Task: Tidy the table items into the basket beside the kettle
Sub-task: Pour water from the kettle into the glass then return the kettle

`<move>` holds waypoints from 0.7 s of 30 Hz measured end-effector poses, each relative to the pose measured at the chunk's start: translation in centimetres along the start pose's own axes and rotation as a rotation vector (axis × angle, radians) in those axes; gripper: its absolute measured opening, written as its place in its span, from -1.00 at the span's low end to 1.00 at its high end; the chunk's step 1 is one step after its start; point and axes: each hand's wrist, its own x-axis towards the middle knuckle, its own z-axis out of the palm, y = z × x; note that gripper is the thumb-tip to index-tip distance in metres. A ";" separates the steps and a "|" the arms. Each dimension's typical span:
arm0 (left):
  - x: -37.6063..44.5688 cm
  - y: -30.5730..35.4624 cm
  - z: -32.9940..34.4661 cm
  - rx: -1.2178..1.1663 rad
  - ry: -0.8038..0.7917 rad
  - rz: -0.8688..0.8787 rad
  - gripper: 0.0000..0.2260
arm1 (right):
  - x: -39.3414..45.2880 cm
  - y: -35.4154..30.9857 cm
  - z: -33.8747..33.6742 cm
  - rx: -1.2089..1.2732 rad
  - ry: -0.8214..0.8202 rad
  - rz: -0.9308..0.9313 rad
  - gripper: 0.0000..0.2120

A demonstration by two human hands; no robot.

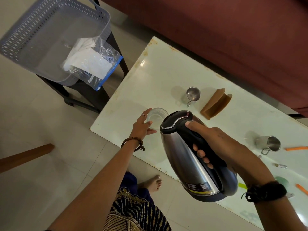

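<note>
My right hand was wrapped round the black handle of the steel electric kettle, holding it tilted above the near edge of the desk, spout end toward a clear glass tumbler at centre frame. My left hand cupped that tumbler, fingers loosely curved against its side. The grey plastic basket sat on a dark stool in the upper left, a zip bag of what looked like white packets hanging over its rim. Further up the desk stood a steel mug beside a brown napkin holder; a second mug lay tipped at the right, near an orange stick.
</note>
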 end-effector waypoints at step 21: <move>-0.2 0.0 0.1 0.022 0.005 0.007 -0.52 | 0.3 0.0 0.1 -0.041 0.034 -0.010 -0.51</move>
